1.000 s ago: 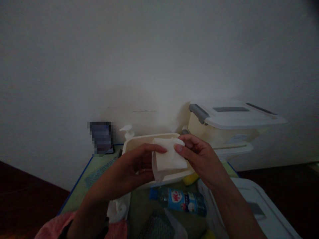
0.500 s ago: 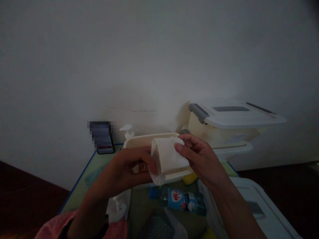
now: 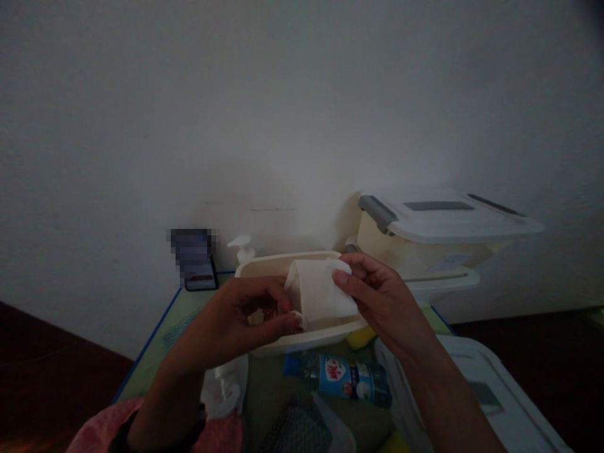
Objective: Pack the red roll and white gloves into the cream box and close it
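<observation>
One white cloth above the opening of a cream tub, between left hand and right hand. Folded over, with a rounded gap at its left end. Right of the two hands closed on the cloth's right end, pinching it between thumb in front and fingers behind. Left one curled at the loose left edge, thumb and forefinger bent towards each other, thumb against the lower corner; hard to tell whether actually pinching. Beneath that hand, within the tub's outline, something reddish, too dim to name.

On the green bench, just in front of the tub, a bottle with blue label and blue cap, lying on its side, cap to the left. Near it, a yellow object, partly hidden by the right hand. Closer in, a dark mesh piece. By the left forearm, pink fabric. Behind the tub, a white pump head. Farther left, a phone, tilted back, picture partly pixelated. To the right, a cream box under a white lid.
</observation>
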### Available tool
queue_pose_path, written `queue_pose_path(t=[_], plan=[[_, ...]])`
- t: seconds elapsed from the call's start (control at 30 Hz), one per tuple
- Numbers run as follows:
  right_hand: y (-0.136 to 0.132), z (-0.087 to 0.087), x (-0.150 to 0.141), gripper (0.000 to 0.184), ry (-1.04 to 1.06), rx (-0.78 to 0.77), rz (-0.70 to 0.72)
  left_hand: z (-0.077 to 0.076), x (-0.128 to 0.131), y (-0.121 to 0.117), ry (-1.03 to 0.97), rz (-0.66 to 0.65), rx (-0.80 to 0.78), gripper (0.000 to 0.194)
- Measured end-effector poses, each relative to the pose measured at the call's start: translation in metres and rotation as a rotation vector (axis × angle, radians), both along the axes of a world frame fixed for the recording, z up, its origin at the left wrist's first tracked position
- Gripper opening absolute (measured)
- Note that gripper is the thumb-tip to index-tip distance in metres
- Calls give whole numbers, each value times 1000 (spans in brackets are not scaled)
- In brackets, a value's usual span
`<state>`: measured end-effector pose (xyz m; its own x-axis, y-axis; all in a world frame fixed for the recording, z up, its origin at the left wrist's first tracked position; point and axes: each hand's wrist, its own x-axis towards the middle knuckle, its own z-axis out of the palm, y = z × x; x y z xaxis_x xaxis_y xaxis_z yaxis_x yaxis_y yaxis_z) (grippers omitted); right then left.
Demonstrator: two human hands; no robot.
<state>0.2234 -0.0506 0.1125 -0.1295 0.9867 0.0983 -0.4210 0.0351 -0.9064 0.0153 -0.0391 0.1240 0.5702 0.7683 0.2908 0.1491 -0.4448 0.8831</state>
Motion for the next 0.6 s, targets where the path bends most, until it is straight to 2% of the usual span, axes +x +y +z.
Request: queue_pose_path(t=[0.33,0.6], plan=[[0,3,-2,17,-25,-29,-3,-2,-5,0,-89,-95,-144,12],[0,1,-4,19,-93,5,-73,-5,-3,1,-80,-67,-231,16]])
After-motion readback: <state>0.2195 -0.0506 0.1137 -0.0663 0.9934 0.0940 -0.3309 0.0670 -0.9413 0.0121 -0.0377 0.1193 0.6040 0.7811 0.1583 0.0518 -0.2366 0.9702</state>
